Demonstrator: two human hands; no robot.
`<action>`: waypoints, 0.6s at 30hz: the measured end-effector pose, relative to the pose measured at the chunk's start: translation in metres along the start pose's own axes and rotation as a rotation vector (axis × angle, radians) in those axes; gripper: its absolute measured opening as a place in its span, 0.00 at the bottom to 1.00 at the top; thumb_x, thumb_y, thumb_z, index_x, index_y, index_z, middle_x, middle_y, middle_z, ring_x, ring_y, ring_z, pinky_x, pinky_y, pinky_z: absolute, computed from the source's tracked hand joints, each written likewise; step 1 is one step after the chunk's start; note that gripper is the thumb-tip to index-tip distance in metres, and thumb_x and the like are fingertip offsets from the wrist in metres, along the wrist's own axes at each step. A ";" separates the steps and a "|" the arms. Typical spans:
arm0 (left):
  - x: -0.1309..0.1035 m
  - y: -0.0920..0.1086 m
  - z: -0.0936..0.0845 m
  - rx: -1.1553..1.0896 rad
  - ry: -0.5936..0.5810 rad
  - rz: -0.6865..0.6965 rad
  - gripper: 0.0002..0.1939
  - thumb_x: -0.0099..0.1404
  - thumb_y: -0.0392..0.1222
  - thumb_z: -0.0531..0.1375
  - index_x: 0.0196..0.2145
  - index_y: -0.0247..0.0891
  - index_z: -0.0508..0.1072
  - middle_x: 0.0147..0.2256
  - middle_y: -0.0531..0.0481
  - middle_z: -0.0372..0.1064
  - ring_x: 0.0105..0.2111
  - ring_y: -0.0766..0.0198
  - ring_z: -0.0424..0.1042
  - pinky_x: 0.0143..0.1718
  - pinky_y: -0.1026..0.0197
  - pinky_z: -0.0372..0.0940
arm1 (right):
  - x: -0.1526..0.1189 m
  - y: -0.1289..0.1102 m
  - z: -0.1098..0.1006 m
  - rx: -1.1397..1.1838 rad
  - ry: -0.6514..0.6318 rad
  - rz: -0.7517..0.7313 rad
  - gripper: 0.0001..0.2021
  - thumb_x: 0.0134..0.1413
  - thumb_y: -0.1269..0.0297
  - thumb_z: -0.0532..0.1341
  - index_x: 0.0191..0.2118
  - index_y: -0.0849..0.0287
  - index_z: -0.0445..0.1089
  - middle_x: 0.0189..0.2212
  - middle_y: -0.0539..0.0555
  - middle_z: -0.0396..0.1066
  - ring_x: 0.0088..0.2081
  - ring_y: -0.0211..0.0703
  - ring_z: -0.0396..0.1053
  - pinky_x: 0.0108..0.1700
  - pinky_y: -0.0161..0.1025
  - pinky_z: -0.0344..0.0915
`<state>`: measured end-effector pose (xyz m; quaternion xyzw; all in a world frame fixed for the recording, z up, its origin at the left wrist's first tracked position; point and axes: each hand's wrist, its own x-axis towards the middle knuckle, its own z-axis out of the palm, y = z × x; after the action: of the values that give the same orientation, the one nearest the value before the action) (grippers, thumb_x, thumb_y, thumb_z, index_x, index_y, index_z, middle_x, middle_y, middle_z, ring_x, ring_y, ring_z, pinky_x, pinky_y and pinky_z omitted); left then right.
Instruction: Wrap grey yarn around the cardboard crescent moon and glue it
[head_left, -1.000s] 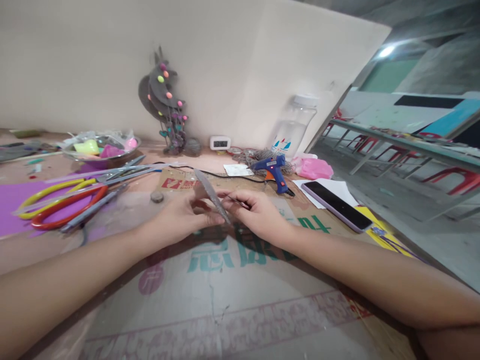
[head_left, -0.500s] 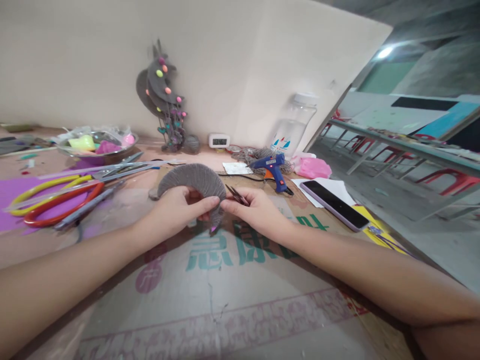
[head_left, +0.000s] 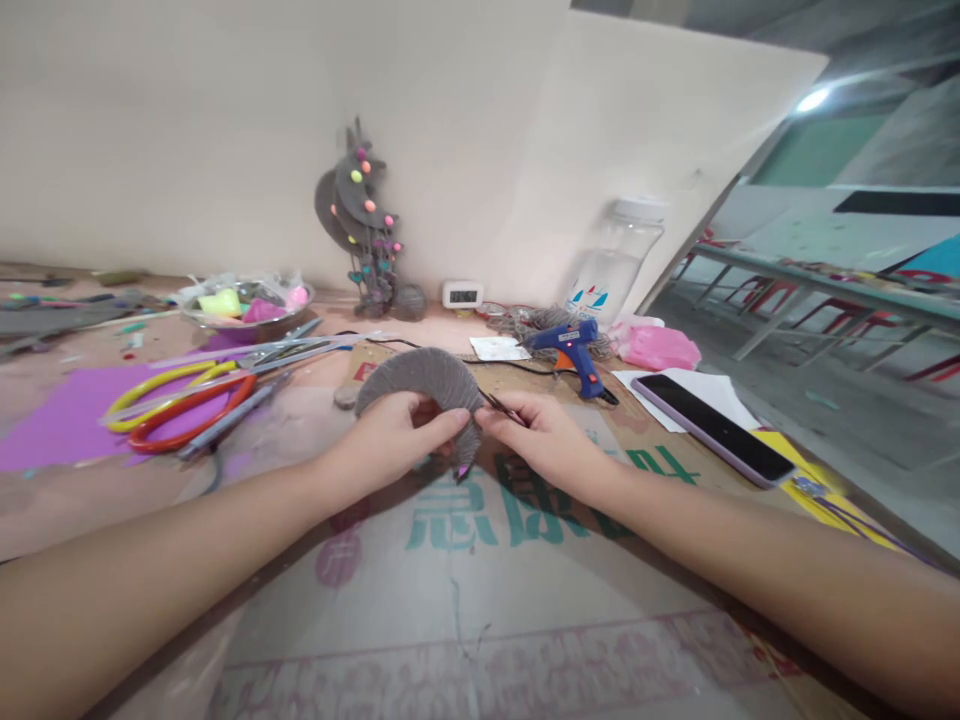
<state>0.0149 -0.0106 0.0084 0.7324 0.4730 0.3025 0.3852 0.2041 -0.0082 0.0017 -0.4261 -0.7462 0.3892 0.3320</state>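
Observation:
A grey crescent wrapped in yarn (head_left: 424, 368) is held above the cardboard (head_left: 420, 620), its narrow purple-tipped end pointing down toward me. My left hand (head_left: 401, 430) is closed on it, thumb on top near the narrow end and fingers through the inner curve. Close against that end, my right hand (head_left: 536, 430) is closed round a small dark pointed tool (head_left: 499, 405), which looks like small scissors or tweezers. The right fingertips meet the crescent's edge beside my left thumb.
Behind my hands are a blue glue gun (head_left: 574, 355), grey yarn, a timer (head_left: 462, 295), a bottle (head_left: 619, 260) and a decorated grey crescent (head_left: 360, 210). A phone (head_left: 712, 425) lies right; large scissors (head_left: 191, 405) and a bowl (head_left: 251, 325) stand left.
The view has turned somewhat, so everything appears farther right and slightly lower. Both hands keep their hold on the crescent and the dark tool, with little change between them.

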 end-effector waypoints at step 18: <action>0.002 0.002 -0.002 -0.074 0.011 -0.008 0.17 0.60 0.46 0.55 0.17 0.37 0.70 0.18 0.53 0.69 0.20 0.67 0.66 0.23 0.66 0.58 | -0.005 0.004 -0.022 -0.327 0.206 -0.318 0.16 0.62 0.59 0.50 0.48 0.61 0.66 0.39 0.56 0.69 0.43 0.42 0.66 0.45 0.41 0.63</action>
<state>0.0153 -0.0087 0.0110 0.7141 0.4663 0.3225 0.4107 0.2261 -0.0050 0.0084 -0.3888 -0.8191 0.1608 0.3900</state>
